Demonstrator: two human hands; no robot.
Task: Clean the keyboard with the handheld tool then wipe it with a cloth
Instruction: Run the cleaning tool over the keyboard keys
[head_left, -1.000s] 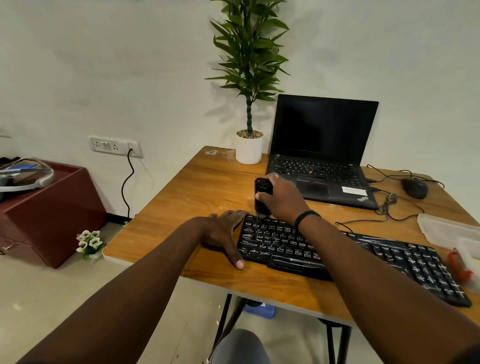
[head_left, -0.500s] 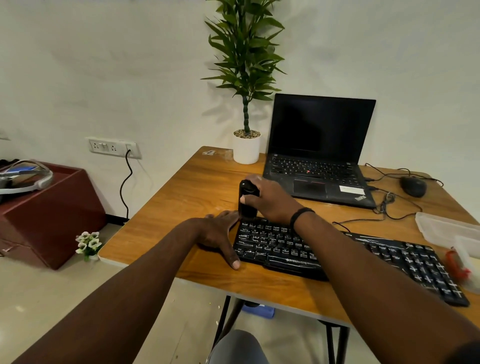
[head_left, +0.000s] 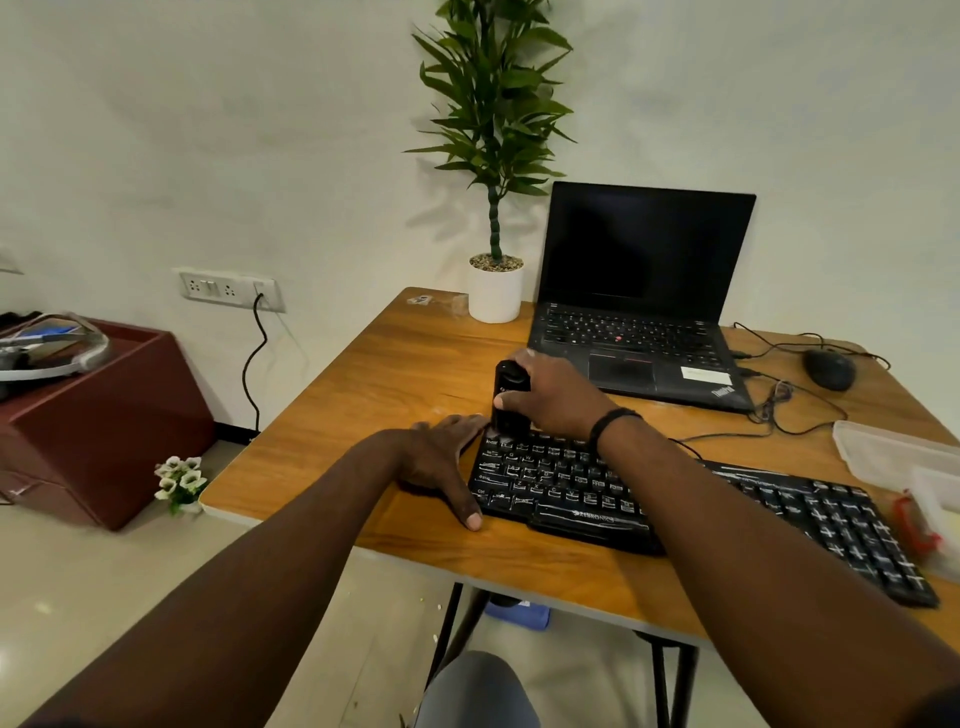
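A black keyboard (head_left: 582, 493) with white-marked keys lies slantwise along the front of the wooden table (head_left: 374, 395). My right hand (head_left: 556, 397) grips a black handheld tool (head_left: 509, 397), held upright with its lower end on the keyboard's far left corner. My left hand (head_left: 441, 462) rests flat on the table against the keyboard's left end, fingers straight and thumb pointing toward me. My right forearm hides the middle of the keyboard. No cloth shows in this view.
An open black laptop (head_left: 639, 312) and a potted plant (head_left: 493, 291) stand at the back. A mouse (head_left: 828, 369) with loose cables lies at the back right. A clear plastic container (head_left: 893, 452) sits at the right edge. A maroon cabinet (head_left: 104, 421) stands on the floor at left.
My right hand has slid the tool leftward along the keyboard's far edge to its left corner. My left hand stays in place beside the keyboard.
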